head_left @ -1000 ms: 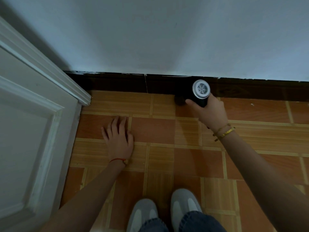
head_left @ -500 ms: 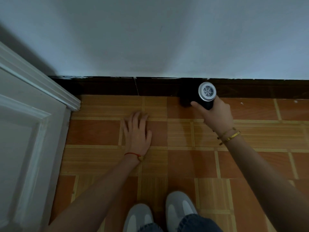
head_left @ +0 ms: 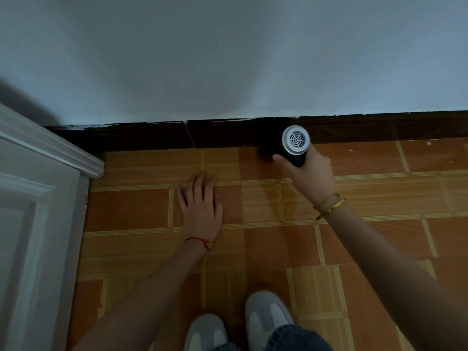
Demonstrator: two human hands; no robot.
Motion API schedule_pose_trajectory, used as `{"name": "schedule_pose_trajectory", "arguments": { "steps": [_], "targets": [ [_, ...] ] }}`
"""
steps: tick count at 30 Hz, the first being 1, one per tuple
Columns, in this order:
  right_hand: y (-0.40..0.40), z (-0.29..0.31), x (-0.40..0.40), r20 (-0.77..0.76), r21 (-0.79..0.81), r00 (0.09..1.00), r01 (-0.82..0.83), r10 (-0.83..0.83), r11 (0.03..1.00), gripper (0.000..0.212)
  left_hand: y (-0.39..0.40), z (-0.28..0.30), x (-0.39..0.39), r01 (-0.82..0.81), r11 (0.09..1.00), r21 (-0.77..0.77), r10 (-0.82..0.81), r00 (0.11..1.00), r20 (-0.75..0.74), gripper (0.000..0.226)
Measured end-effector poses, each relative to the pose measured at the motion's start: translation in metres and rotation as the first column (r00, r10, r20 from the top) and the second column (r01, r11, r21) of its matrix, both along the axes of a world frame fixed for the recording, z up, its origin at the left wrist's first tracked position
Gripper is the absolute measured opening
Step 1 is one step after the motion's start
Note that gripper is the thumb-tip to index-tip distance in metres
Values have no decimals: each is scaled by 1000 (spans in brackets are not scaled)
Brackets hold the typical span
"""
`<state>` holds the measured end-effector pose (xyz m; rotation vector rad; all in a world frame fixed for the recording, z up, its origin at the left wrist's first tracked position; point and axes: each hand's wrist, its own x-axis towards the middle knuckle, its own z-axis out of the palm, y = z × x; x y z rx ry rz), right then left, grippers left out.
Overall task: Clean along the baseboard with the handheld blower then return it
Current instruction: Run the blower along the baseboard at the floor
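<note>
I count one blower (head_left: 295, 145), my two hands (head_left: 202, 206) (head_left: 312, 173), two grey shoes (head_left: 206, 333) (head_left: 268, 317), one red string bracelet (head_left: 198, 240), two gold bracelets (head_left: 329, 206), one white door (head_left: 33, 224) and one dark baseboard (head_left: 152, 136).

Both forearms are bare, with no sleeves showing. The left hand (head_left: 202, 211) has a thin red cord bracelet (head_left: 196, 239) with a small gold knot at its wrist. The right hand (head_left: 312, 173) has 2 thin gold bangles (head_left: 330, 206). At 6 o'clock are 2 grey-and-white slip-on shoes (head_left: 268, 316) and blue denim trouser cuffs (head_left: 296, 338).
</note>
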<state>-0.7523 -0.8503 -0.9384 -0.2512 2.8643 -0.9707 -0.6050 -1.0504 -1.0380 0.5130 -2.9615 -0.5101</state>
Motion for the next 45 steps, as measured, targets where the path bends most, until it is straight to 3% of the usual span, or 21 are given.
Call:
{"name": "schedule_pose_trajectory", "arguments": {
  "steps": [8, 15, 19, 24, 29, 34, 40, 45],
  "targets": [
    [-18, -4, 9, 40, -73, 993, -111, 114, 991, 70, -1, 1, 0, 7, 1000, 19, -7, 1000, -15, 51],
    [13, 1, 4, 10, -4, 1000, 28, -28, 1000, 70, -1, -1, 1, 11, 1000, 6, -11, 1000, -20, 51],
    [22, 11, 15, 116, -14, 992, -47, 48, 999, 67, -1, -1, 1, 9, 1000, 2, -9, 999, -31, 49],
    [31, 31, 27, 316, -38, 915, -252, 251, 967, 38, -1, -2, 1, 12, 1000, -4, -12, 1000, -16, 51],
    [37, 36, 35, 225, 58, 951, -232, 214, 971, 49, -1, 0, 2, 13, 1000, -2, -13, 1000, -11, 52],
    [48, 46, 44, 464, -82, 830, -309, 310, 948, 26, 0, 0, 2, 9, 1000, -3, -9, 1000, -13, 52],
    [63, 36, 45, 265, 61, 951, -182, 159, 981, 52, 1, -2, 1, -6, 1000, -7, 6, 1000, -19, 52],
    [59, 48, 53, 483, -98, 810, -328, 333, 940, 39, 1, -3, 1, -5, 1000, -15, 4, 1000, -22, 52]
  ]
}}
